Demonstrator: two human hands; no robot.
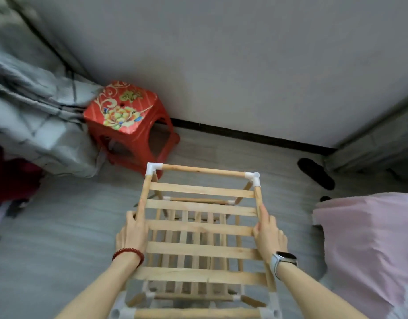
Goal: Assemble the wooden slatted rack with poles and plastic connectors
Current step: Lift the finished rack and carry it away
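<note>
A: Where is the wooden slatted rack point(199, 226)?

B: It stands on the grey floor point(60, 226), just in front of the red stool point(127, 125). Its top shelf of cross slats faces up, and a lower slatted shelf shows through the gaps.

A: And the hands?

B: The left hand point(131, 233) holds the rack's left side pole point(145, 192), its fingers lying close together along it and curled over the edge. The right hand point(268, 233) grips the right side pole point(258, 196) the same way, fingers pressed together.

A: Connectors?

B: A white plastic connector point(152, 168) caps the rack's far left corner; another point(253, 178) caps the far right, with a pole point(203, 171) between them.

A: Anything else beside the rack?

B: A pink cloth point(368, 245) lies to its right, and a grey quilt point(32, 116) left of the stool.
</note>
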